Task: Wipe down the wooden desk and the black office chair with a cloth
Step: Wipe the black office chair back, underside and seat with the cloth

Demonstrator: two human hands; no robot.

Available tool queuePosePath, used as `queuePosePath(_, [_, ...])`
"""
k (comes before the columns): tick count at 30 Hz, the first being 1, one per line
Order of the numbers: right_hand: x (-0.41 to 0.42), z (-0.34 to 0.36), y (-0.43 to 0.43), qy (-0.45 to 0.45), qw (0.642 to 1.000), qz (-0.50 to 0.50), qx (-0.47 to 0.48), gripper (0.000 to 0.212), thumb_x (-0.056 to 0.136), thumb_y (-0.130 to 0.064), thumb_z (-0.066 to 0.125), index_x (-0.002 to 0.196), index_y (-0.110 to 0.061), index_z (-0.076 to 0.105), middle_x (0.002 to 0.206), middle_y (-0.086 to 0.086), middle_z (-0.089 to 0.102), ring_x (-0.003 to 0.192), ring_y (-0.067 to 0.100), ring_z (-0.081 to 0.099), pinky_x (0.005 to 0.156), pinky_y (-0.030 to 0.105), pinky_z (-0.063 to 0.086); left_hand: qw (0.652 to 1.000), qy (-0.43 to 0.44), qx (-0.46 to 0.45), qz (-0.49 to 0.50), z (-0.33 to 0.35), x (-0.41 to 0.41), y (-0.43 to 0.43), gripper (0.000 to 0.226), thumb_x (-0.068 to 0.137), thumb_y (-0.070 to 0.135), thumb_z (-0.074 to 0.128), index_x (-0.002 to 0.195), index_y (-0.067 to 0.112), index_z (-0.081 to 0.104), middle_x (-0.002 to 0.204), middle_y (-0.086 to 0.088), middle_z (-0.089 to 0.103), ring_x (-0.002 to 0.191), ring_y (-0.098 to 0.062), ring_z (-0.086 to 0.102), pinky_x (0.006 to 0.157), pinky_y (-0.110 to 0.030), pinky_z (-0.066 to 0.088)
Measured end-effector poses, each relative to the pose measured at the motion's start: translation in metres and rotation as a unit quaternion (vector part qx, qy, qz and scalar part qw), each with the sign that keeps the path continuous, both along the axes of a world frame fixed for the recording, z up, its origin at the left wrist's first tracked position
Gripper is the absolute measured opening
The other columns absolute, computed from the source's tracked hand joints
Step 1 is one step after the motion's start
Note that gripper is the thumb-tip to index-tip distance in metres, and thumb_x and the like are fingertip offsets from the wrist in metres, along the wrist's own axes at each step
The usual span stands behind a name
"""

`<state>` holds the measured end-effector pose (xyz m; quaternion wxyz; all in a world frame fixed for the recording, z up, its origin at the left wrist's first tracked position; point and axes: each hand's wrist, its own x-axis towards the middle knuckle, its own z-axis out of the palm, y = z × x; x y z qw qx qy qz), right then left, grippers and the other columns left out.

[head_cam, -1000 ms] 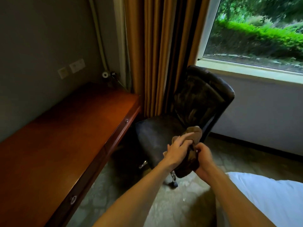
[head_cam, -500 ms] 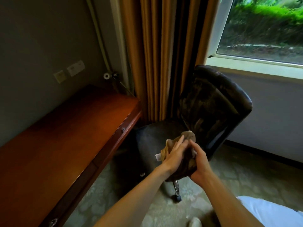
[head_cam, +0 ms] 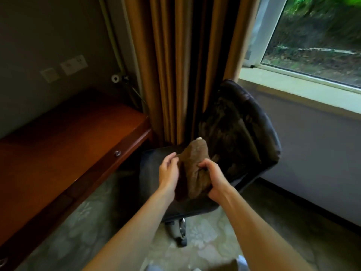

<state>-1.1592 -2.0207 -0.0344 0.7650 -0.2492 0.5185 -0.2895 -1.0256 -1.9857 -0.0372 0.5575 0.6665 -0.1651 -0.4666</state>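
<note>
Our hands have parted since a moment ago and we stand closer over the black office chair (head_cam: 232,137). Our right hand (head_cam: 215,178) grips one brown cloth (head_cam: 195,169), fingers curled round its edge; our left hand (head_cam: 168,172) seems to pinch its other edge, though blur hides the fingertips. The cloth hangs above the chair's seat. One wooden desk (head_cam: 64,153) runs along the left wall, beside ochre curtains (head_cam: 181,65) and a window (head_cam: 316,36), over patterned floor (head_cam: 93,227).
</note>
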Motion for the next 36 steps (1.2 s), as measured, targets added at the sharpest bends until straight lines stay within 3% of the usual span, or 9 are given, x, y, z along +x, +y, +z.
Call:
queuePosePath(7, [0.001, 0.001, -0.045, 0.035, 0.998, 0.017, -0.049, 0.038, 0.087, -0.026, 0.058, 0.123, -0.020, 0.067, 0.109, 0.016, 0.075, 0.105, 0.035, 0.071, 0.096, 0.053, 0.057, 0.999, -0.037, -0.003, -0.034, -0.001, -0.016, -0.039, 0.022, 0.102, 0.030, 0.059, 0.119, 0.035, 0.071, 0.124, 0.004, 0.070, 0.117, -0.015, 0.065, 0.106, -0.043, 0.052])
queuePosePath(11, [0.013, 0.015, -0.064, 0.063, 0.992, 0.044, -0.105, 0.030, 0.079, -0.033, 0.062, 0.096, -0.057, 0.069, 0.108, 0.002, 0.073, 0.102, 0.023, 0.069, 0.077, 0.037, 0.060, 0.998, 0.013, 0.016, -0.066, -0.001, -0.021, -0.073, 0.043, 0.106, 0.044, 0.048, 0.149, 0.040, 0.048, 0.144, -0.003, 0.056, 0.127, -0.026, 0.057, 0.108, -0.052, 0.048])
queuePosePath(13, [0.010, 0.025, -0.077, 0.069, 0.989, 0.046, -0.119, 0.030, 0.078, -0.035, 0.063, 0.089, -0.063, 0.066, 0.111, 0.000, 0.070, 0.104, 0.021, 0.067, 0.075, 0.034, 0.058, 0.995, 0.032, 0.012, -0.092, 0.000, -0.024, -0.092, 0.043, 0.107, 0.046, 0.043, 0.150, 0.044, 0.044, 0.139, -0.004, 0.056, 0.116, -0.024, 0.059, 0.095, -0.045, 0.053])
queuePosePath(15, [0.002, 0.033, -0.094, 0.090, 0.986, 0.035, -0.136, 0.027, 0.083, -0.037, 0.064, 0.098, -0.059, 0.064, 0.113, 0.001, 0.069, 0.104, 0.021, 0.068, 0.074, 0.034, 0.058, 0.991, 0.050, -0.004, -0.126, 0.004, -0.030, -0.113, 0.042, 0.108, 0.048, 0.042, 0.150, 0.046, 0.044, 0.139, -0.002, 0.056, 0.116, -0.022, 0.059, 0.086, -0.039, 0.053])
queuePosePath(18, [-0.011, 0.042, -0.119, 0.123, 0.980, 0.012, -0.155, 0.027, 0.086, -0.041, 0.068, 0.112, -0.046, 0.065, 0.114, 0.004, 0.071, 0.103, 0.022, 0.069, 0.076, 0.037, 0.059, 0.983, 0.069, -0.029, -0.168, 0.009, -0.038, -0.139, 0.041, 0.108, 0.047, 0.041, 0.149, 0.050, 0.045, 0.139, 0.000, 0.056, 0.124, -0.023, 0.058, 0.097, -0.045, 0.054])
queuePosePath(23, [-0.015, 0.056, -0.146, 0.168, 0.967, -0.009, -0.190, 0.078, 0.059, -0.056, 0.081, 0.128, -0.029, 0.056, 0.114, 0.002, 0.070, 0.099, 0.017, 0.072, 0.088, 0.041, 0.061, 0.957, 0.149, -0.046, -0.243, 0.013, -0.035, -0.172, 0.045, 0.103, 0.055, 0.041, 0.144, 0.042, 0.054, 0.131, -0.010, 0.067, 0.114, -0.028, 0.069, 0.085, -0.044, 0.061])
queuePosePath(25, [-0.016, 0.058, -0.152, 0.203, 0.958, -0.022, -0.203, 0.083, 0.062, -0.053, 0.083, 0.133, -0.026, 0.050, 0.116, 0.001, 0.068, 0.100, 0.016, 0.071, 0.088, 0.040, 0.061, 0.949, 0.140, -0.056, -0.276, 0.012, -0.034, -0.182, 0.051, 0.100, 0.061, 0.042, 0.143, 0.040, 0.056, 0.131, -0.010, 0.067, 0.114, -0.027, 0.070, 0.085, -0.042, 0.063])
queuePosePath(29, [-0.022, 0.062, -0.158, 0.210, 0.955, -0.040, -0.206, 0.074, 0.071, -0.051, 0.083, 0.131, -0.027, 0.049, 0.117, 0.000, 0.068, 0.101, 0.014, 0.071, 0.088, 0.036, 0.061, 0.924, 0.174, -0.084, -0.329, 0.022, -0.041, -0.194, 0.053, 0.096, 0.066, 0.043, 0.138, 0.039, 0.063, 0.132, -0.010, 0.070, 0.119, -0.029, 0.069, 0.103, -0.052, 0.055])
queuePosePath(36, [-0.033, 0.086, -0.190, 0.187, 0.952, 0.003, -0.244, 0.037, 0.093, -0.057, 0.054, 0.116, -0.036, 0.072, 0.114, -0.001, 0.075, 0.109, 0.016, 0.070, 0.097, 0.039, 0.054, 0.894, 0.174, -0.088, -0.404, 0.039, -0.021, -0.224, 0.080, 0.075, 0.088, 0.060, 0.131, 0.032, 0.070, 0.133, -0.013, 0.069, 0.126, -0.030, 0.066, 0.104, -0.047, 0.051])
